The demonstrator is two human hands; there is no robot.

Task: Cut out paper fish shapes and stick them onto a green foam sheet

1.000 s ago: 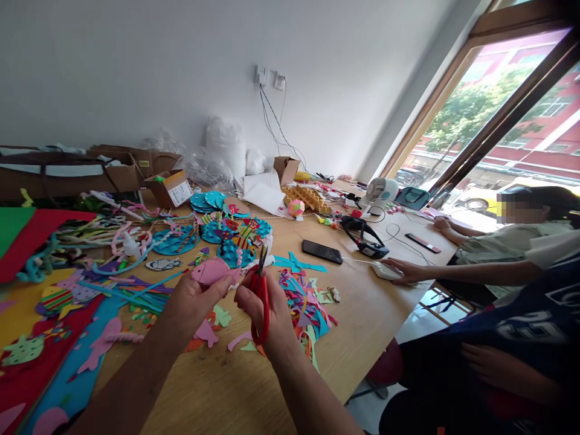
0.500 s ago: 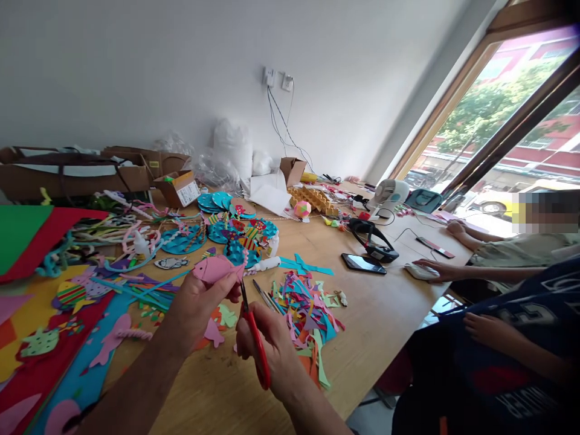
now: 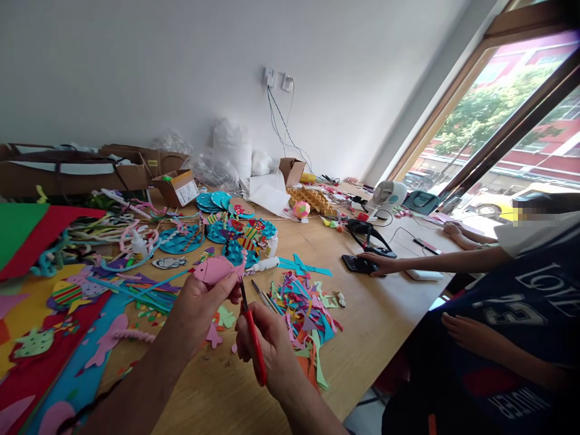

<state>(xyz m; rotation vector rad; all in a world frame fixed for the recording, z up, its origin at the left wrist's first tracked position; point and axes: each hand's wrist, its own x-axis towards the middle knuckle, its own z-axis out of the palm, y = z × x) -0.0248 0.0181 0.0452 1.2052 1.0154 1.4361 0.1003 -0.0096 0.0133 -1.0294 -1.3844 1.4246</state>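
Observation:
A pink paper fish (image 3: 212, 269) with a drawn eye and gill line is pinched in my left hand (image 3: 203, 308), its head pointing left. A pink twisted pipe cleaner (image 3: 244, 258) stands at its tail end. My right hand (image 3: 267, 341) is closed round the red handles of a pair of scissors (image 3: 257, 350). The dark blades point up and meet the fish's tail edge beside my left fingertips; whether they cut into it I cannot tell. Below my left hand lies a pink paper scrap (image 3: 214, 335).
Colourful paper scraps (image 3: 308, 308) are heaped right of my hands, near a white glue bottle (image 3: 265, 264). Blue decorated discs (image 3: 242, 251) stand behind. Coloured sheets (image 3: 86, 350) spread at left. At right, a co-worker's hand (image 3: 378, 264) rests on a phone (image 3: 353, 263).
The co-worker's hand has moved left from the white mouse onto the phone, and their body leans further in. My hands, the fish and the scissors are nearly unmoved.

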